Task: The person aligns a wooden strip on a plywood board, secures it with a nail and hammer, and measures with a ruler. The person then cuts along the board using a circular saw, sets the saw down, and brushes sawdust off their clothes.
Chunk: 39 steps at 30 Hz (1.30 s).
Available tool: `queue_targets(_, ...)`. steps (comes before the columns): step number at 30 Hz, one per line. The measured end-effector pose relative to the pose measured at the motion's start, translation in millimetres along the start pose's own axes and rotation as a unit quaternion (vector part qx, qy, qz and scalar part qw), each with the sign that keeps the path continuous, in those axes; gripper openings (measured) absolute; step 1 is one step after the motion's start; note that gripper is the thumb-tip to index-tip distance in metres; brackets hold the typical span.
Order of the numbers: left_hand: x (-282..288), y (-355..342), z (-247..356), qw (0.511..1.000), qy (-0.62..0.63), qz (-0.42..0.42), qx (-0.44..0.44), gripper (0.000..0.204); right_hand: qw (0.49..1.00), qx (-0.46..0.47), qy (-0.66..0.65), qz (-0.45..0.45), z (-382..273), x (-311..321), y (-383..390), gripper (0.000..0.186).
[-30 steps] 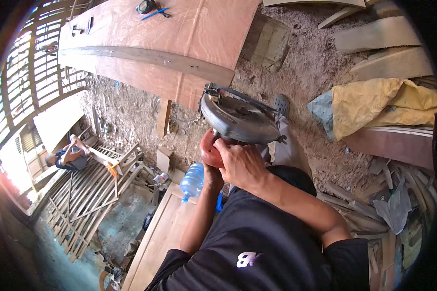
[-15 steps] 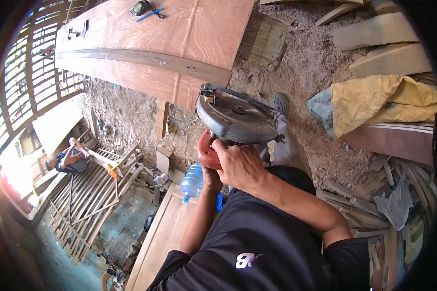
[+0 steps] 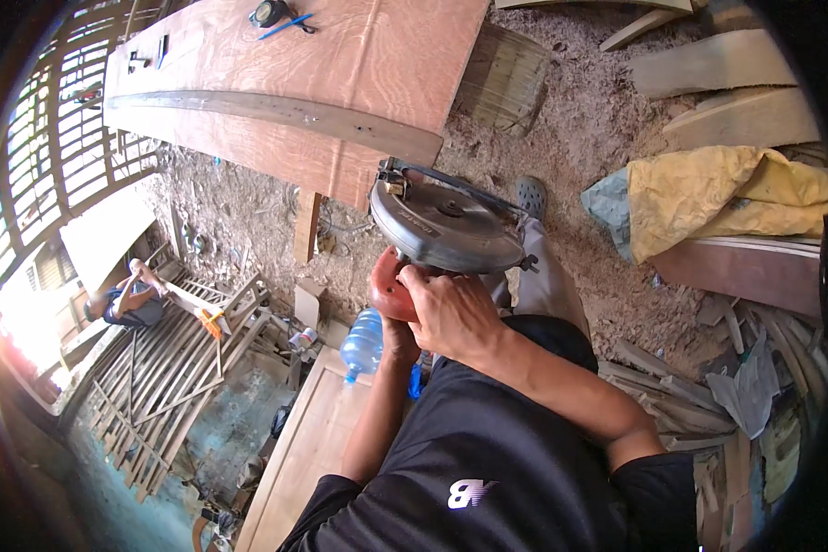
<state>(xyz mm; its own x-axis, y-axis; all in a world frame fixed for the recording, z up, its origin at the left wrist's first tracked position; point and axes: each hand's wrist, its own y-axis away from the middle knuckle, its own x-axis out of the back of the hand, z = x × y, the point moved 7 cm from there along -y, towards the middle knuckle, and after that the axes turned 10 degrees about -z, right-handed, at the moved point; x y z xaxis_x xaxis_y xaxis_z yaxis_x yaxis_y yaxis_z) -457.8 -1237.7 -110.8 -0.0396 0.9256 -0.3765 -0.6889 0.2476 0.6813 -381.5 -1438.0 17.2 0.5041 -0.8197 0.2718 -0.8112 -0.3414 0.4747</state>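
Up in front of my chest is a circular saw (image 3: 442, 221), its round grey blade guard and dark base plate facing up. My left hand (image 3: 398, 339) supports its red motor housing (image 3: 389, 290) from below, with most of its fingers hidden behind the housing. Over the same housing, just under the guard, my right hand (image 3: 453, 313) is closed with curled fingers against the saw. What the fingertips press on is hidden. Beyond the saw lies a plywood sheet (image 3: 377, 55), and along it runs a long wooden strip (image 3: 276, 112).
A tape measure (image 3: 267, 13) and a blue pencil-like stick (image 3: 283, 28) lie on the plywood. Beside me are a blue water jug (image 3: 362, 345) and a wooden panel (image 3: 294, 442). Scrap wood and a yellow tarp (image 3: 699, 198) lie at right. Another person (image 3: 138, 299) sits far left by slatted wood.
The saw and both hands have shifted very slightly to the left; my grip looks the same. The plywood sits a touch further right in the picture.
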Motion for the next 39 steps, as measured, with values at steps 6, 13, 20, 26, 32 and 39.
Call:
queue_targets(6,-3,-3,6,1.000,0.005,-0.006,-0.011,0.094,1.000,0.005,0.016,-0.005,-2,0,-4,0.049)
queue_targets(13,-18,-6,14,0.999,-0.030,-0.016,-0.017,0.093,1.000,0.005,0.011,0.003,0,-1,-5,0.049)
queue_targets(20,-26,-2,21,0.999,-0.013,-0.039,-0.029,0.109,1.000,0.013,0.009,0.018,-1,-2,-7,0.045)
queue_targets(26,-42,-1,27,0.999,-0.023,-0.038,-0.013,0.121,1.000,0.012,0.007,0.009,-4,2,-7,0.049)
queue_targets(32,-39,-1,29,0.998,-0.045,-0.037,-0.016,0.121,1.000,0.016,0.002,0.011,-3,-1,-6,0.048)
queue_targets(39,-73,-1,60,0.991,-0.116,-0.035,-0.047,0.121,1.000,0.017,0.005,0.011,-3,1,-7,0.046)
